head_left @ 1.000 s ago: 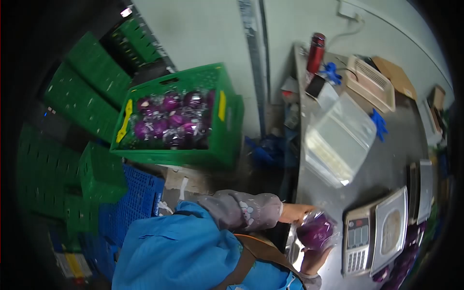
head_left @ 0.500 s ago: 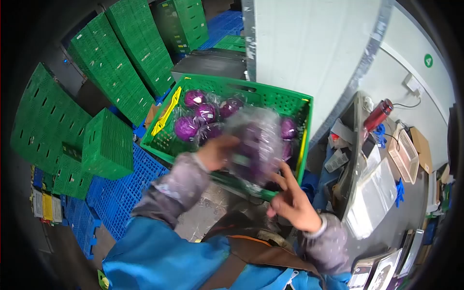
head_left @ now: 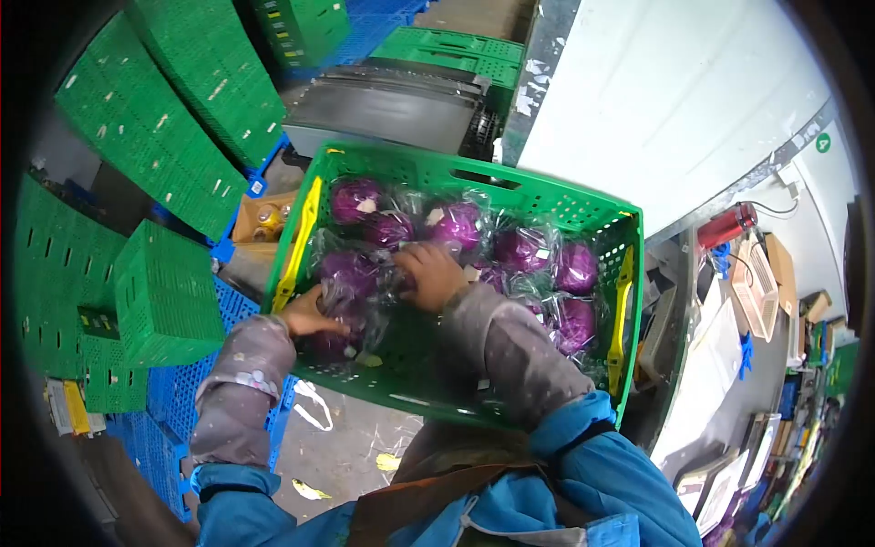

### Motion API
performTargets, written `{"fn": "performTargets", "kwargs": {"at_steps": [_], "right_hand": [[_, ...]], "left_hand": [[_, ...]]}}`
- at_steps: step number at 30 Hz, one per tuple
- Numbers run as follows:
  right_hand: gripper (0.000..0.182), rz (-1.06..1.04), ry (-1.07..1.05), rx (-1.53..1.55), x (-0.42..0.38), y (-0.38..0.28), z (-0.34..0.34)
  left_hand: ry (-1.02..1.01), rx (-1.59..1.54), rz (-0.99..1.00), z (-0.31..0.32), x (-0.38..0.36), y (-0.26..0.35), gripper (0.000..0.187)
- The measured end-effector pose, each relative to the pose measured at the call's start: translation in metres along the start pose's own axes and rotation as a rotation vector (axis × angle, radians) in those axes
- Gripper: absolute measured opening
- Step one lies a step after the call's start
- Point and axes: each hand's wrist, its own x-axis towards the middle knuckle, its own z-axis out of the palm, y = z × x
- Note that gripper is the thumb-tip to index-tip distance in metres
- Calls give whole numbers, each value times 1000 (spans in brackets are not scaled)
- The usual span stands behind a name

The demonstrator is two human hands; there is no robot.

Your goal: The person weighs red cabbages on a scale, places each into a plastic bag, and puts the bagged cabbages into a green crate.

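Note:
Several purple cabbages in clear plastic wrap (head_left: 453,225) lie in a green crate (head_left: 410,397) with yellow handles at its two ends. At the crate's left side my left hand (head_left: 310,314) has its thumb and fingers around a wrapped cabbage (head_left: 333,345) in the near left corner. My right hand (head_left: 432,273) reaches over the near rim, its fingers curled at the plastic on the right side of a cabbage (head_left: 349,273) just behind. Part of that plastic is hidden by the fingers.
Stacked green crates (head_left: 150,128) stand on blue pallets (head_left: 187,392) at the left. A small cardboard box (head_left: 258,217) sits beside the crate. Behind it is a dark grey case (head_left: 383,108). On the right, a cluttered workbench (head_left: 702,383) runs beside a white panel (head_left: 665,100).
The bagged cabbage that was held above the crate is now down inside it. Both hands have moved left and lower, into the crate's left part. The view has shifted, and more cabbages show.

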Motion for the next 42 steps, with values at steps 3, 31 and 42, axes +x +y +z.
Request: {"fn": "performTargets", "kwargs": {"at_steps": [3,31,42], "right_hand": [[58,151,24,170,11,12,12],[71,2353,1254,-384,-953,-329,-183],[44,2535,698,-799,-1122,-390,-154]], "left_hand": [[130,295,-200,13,5,-4,90],[36,1176,1449,707,126,470,14],[41,1366,1286,768,182,439,34]]}}
